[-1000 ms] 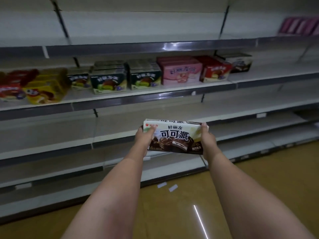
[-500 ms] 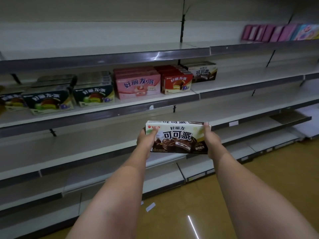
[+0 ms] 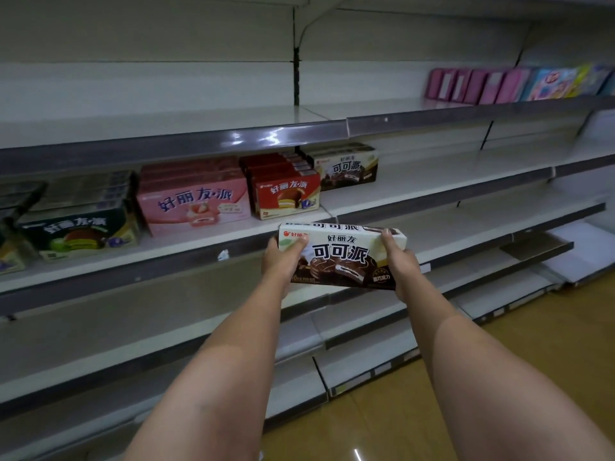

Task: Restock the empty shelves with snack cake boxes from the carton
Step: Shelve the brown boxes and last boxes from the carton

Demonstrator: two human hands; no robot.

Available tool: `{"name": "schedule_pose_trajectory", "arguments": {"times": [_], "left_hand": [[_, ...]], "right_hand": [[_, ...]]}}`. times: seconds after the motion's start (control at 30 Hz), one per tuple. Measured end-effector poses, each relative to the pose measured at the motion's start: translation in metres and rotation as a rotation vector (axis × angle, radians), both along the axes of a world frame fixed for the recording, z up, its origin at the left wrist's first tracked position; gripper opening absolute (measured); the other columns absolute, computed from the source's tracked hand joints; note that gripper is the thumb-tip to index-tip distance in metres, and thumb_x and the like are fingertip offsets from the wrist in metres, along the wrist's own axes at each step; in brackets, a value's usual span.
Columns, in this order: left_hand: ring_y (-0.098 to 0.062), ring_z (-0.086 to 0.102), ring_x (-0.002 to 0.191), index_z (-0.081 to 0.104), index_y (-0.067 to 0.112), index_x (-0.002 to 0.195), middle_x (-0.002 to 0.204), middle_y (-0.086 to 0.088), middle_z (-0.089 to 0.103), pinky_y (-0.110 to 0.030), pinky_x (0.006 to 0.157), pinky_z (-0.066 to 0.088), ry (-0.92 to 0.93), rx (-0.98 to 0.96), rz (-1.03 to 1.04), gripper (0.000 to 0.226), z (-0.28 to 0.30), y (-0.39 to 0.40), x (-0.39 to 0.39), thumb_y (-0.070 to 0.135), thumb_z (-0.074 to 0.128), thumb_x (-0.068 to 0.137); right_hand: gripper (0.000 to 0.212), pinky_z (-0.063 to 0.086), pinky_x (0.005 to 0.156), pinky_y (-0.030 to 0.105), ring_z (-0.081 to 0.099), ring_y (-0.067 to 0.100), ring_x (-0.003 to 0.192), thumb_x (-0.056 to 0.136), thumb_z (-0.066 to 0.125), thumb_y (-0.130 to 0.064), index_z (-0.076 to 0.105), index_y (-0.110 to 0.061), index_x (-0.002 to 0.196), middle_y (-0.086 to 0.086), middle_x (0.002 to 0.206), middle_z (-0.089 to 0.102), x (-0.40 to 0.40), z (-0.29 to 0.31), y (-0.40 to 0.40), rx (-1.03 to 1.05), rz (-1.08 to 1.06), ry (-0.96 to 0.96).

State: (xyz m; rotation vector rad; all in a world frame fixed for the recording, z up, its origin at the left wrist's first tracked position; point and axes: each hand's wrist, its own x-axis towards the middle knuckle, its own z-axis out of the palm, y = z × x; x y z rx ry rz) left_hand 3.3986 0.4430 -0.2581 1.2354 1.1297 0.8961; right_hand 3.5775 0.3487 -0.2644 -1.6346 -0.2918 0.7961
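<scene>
both arms outstretched; left hand (image 3: pixel 283 257), right hand (image 3: pixel 397 261) gripping.

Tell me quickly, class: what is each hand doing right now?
Left hand: grips the left end of the cocoa pie box.
Right hand: grips the box's right end.

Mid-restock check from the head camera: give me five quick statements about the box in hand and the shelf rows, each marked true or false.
1. Both hands grip the brown-and-white box, left hand at one end, right hand at the other. True.
2. The held box already rests on a shelf. False: it is in the air in front of the shelves.
3. A matching brown-and-white box stands on the shelf right of the red boxes. True.
4. The pink boxes stand right of the red boxes. False: they stand to their left.
5. The shelf right of the matching box is full. False: it is bare there.
</scene>
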Motion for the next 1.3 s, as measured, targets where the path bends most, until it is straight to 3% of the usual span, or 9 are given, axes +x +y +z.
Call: {"name": "schedule_pose_trajectory", "arguments": {"times": [0.2, 0.3, 0.43, 0.53, 0.7, 0.8, 0.97, 1.1, 1.3], "left_hand": [[-0.01, 0.059, 0.08, 0.057, 0.017, 0.117, 0.108, 0.001, 0.066, -0.023, 0.06, 0.043, -0.013, 0.045, -0.018, 0.038, 0.016, 0.046, 0.063, 0.033, 0.067, 0.086], [-0.016, 0.059, 0.093, 0.052, 0.017, 0.124, 0.115, 0.0, 0.064, -0.03, 0.077, 0.047, 0.018, 0.066, -0.035, 0.046, 0.022, 0.067, 0.09, 0.032, 0.07, 0.084], [-0.025, 0.057, 0.11, 0.037, 0.016, 0.136, 0.126, -0.005, 0.057, -0.037, 0.093, 0.047, 0.067, 0.077, 0.002, 0.073, 0.022, 0.086, 0.124, 0.035, 0.075, 0.077], [-0.03, 0.054, 0.116, 0.027, 0.015, 0.139, 0.131, -0.007, 0.053, -0.032, 0.09, 0.041, 0.071, 0.074, 0.055, 0.078, 0.025, 0.094, 0.15, 0.033, 0.074, 0.079], [-0.031, 0.049, 0.122, 0.028, 0.014, 0.141, 0.136, -0.01, 0.049, -0.039, 0.099, 0.039, 0.062, 0.08, 0.137, 0.079, 0.022, 0.104, 0.195, 0.027, 0.075, 0.079], [-0.032, 0.043, 0.129, 0.028, 0.014, 0.144, 0.142, -0.011, 0.043, -0.046, 0.107, 0.036, 0.03, 0.05, 0.199, 0.08, 0.018, 0.108, 0.223, 0.026, 0.074, 0.079], [-0.034, 0.042, 0.129, 0.032, 0.021, 0.145, 0.145, -0.01, 0.041, -0.051, 0.106, 0.038, 0.065, 0.055, 0.312, 0.083, 0.007, 0.115, 0.258, 0.034, 0.075, 0.076], [-0.036, 0.044, 0.126, 0.04, 0.024, 0.141, 0.142, -0.013, 0.042, -0.051, 0.103, 0.041, 0.222, 0.068, 0.376, 0.094, -0.012, 0.126, 0.266, 0.059, 0.071, 0.059], [-0.038, 0.051, 0.118, 0.047, 0.017, 0.137, 0.134, -0.017, 0.049, -0.048, 0.1, 0.044, 0.443, 0.207, 0.402, 0.075, -0.015, 0.136, 0.271, 0.055, 0.067, 0.076]], "right_hand": [[0.07, 0.051, 0.091, 0.043, 0.062, 0.028, 0.103, 0.075, 0.072, -0.051, 0.049, -0.009, 0.125, 0.012, 0.118, 0.061, 0.061, 0.023, 0.037, 0.068, 0.029, -0.112], [0.059, 0.046, 0.082, 0.033, 0.057, 0.022, 0.101, 0.079, 0.074, -0.035, 0.047, -0.006, 0.123, 0.007, 0.114, 0.058, 0.087, 0.03, 0.055, 0.106, -0.001, -0.162], [0.078, 0.055, 0.086, 0.04, 0.065, 0.023, 0.1, 0.059, 0.086, -0.039, 0.053, -0.007, 0.122, 0.009, 0.114, 0.065, 0.121, 0.031, 0.076, 0.144, 0.058, -0.171], [0.088, 0.057, 0.085, 0.042, 0.068, 0.023, 0.096, 0.042, 0.085, -0.049, 0.058, -0.01, 0.117, 0.008, 0.111, 0.067, 0.158, 0.022, 0.098, 0.129, 0.059, -0.23], [0.061, 0.055, 0.087, 0.041, 0.066, 0.024, 0.096, 0.062, 0.083, -0.033, 0.06, -0.01, 0.113, 0.008, 0.108, 0.067, 0.206, 0.04, 0.123, 0.093, 0.145, -0.305], [0.049, 0.053, 0.083, 0.032, 0.064, 0.022, 0.098, 0.074, 0.079, -0.017, 0.058, -0.007, 0.116, 0.007, 0.109, 0.065, 0.237, 0.046, 0.139, 0.101, 0.223, -0.341], [0.048, 0.051, 0.092, 0.035, 0.061, 0.023, 0.104, 0.076, 0.077, -0.011, 0.055, -0.01, 0.119, 0.006, 0.112, 0.064, 0.275, 0.041, 0.157, 0.096, 0.367, -0.35], [0.043, 0.045, 0.1, 0.046, 0.059, 0.027, 0.11, 0.069, 0.08, -0.031, 0.056, -0.026, 0.104, 0.002, 0.113, 0.066, 0.296, 0.023, 0.174, 0.007, 0.444, -0.416], [0.027, 0.044, 0.101, 0.047, 0.06, 0.027, 0.108, 0.071, 0.079, -0.026, 0.055, -0.032, 0.081, 0.002, 0.111, 0.067, 0.308, 0.01, 0.192, 0.064, 0.459, -0.386]]}}
